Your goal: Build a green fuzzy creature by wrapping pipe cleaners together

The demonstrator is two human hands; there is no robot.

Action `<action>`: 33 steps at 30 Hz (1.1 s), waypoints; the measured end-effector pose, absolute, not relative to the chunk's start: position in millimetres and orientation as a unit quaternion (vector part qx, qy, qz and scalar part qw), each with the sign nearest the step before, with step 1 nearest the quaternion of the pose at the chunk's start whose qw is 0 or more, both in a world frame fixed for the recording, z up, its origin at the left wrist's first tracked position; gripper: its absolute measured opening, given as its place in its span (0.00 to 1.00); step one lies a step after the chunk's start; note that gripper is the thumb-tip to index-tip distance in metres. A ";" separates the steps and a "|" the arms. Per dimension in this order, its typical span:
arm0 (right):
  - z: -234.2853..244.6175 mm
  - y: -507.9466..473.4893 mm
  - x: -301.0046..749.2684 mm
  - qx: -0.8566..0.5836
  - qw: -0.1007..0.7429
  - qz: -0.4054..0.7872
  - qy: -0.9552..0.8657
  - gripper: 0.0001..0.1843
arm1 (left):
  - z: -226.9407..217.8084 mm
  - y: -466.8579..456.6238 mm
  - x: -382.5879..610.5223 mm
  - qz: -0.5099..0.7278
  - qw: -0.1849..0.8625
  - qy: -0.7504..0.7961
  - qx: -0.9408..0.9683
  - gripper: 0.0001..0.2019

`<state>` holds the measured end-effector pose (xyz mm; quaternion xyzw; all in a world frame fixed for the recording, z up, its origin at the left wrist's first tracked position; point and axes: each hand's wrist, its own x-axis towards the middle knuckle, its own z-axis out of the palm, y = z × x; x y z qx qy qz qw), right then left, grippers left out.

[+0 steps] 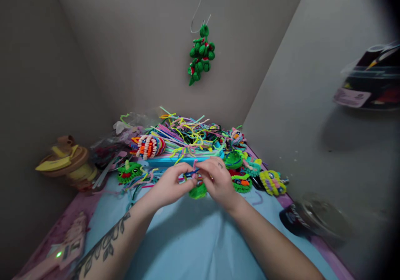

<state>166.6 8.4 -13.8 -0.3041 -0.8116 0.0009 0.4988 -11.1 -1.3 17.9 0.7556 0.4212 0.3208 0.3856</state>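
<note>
In the middle of the head view, my left hand (175, 184) and my right hand (218, 182) meet with fingertips pinched together. Between them is a small twist of pink and dark blue pipe cleaners (194, 171), gripped from both sides. Right under the fingers shows a bright green fuzzy piece (198, 192); whether it is joined to the twist I cannot tell. Fingers cover part of both. Just right of my right hand lies a green and red pipe-cleaner figure (242, 183). A green figure with a horn (129, 171) sits to the left.
Behind my hands, a blue tray (156, 161) holds heaped pipe cleaners (187, 136). A striped figure (148, 146) and a yellow one (273, 183) flank it. A pink glue gun (67, 251) lies left, a jar (312, 217) stands right. A green figure (201, 53) hangs above.
</note>
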 end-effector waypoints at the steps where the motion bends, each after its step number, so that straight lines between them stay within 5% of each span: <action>1: -13.8 8.0 166.8 -0.301 0.491 -0.018 -0.817 0.14 | 17.8 -1.3 -11.2 0.318 0.390 0.419 0.756 0.07; 8: -14.2 7.8 167.2 -0.307 0.451 -0.066 -0.835 0.15 | 18.1 -1.2 -12.7 0.302 0.390 0.409 0.767 0.11; 14: -13.1 11.1 167.1 -0.332 0.475 0.032 -0.814 0.10 | 17.3 -0.7 -10.5 0.304 0.358 0.424 0.774 0.11; 21: 2.7 13.6 176.2 -0.329 0.410 0.232 -0.818 0.10 | 19.3 -1.2 -10.5 0.302 0.298 0.442 0.790 0.11; 33: 8.8 14.2 182.2 -0.284 0.355 0.270 -0.849 0.15 | 18.3 -3.3 -11.0 0.254 0.319 0.406 0.818 0.11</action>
